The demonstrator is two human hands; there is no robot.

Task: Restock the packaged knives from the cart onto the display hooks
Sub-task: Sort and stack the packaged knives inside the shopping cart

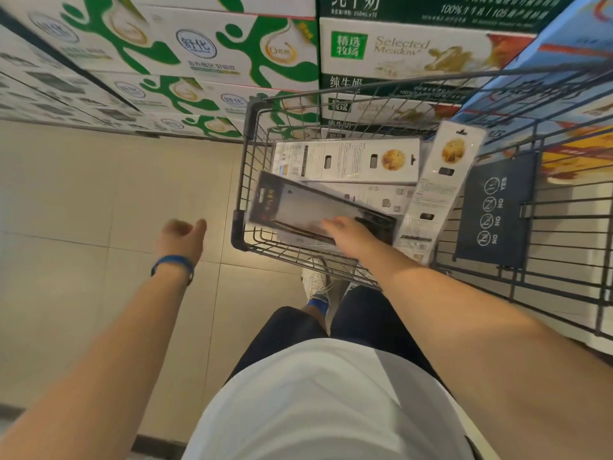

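Note:
A grey wire cart (246,161) stands in front of me with several packaged knives in it. A white-backed package (348,159) lies flat across the basket, and another (441,180) leans against the cart's right side. My right hand (348,235) holds a dark knife package (298,207) at its near end. My fingers lie over its top and the thumb is hidden. This package is tilted, with its left corner over the cart rim. My left hand (180,239) hangs in the air left of the cart with loosely curled fingers and holds nothing. No display hooks are in view.
Stacked milk cartons (199,44) form a wall behind and to the left of the cart. More boxes (564,61) stand on the right. A blue seat flap (494,210) closes the cart's near right part. Beige floor tiles (83,194) lie to the left.

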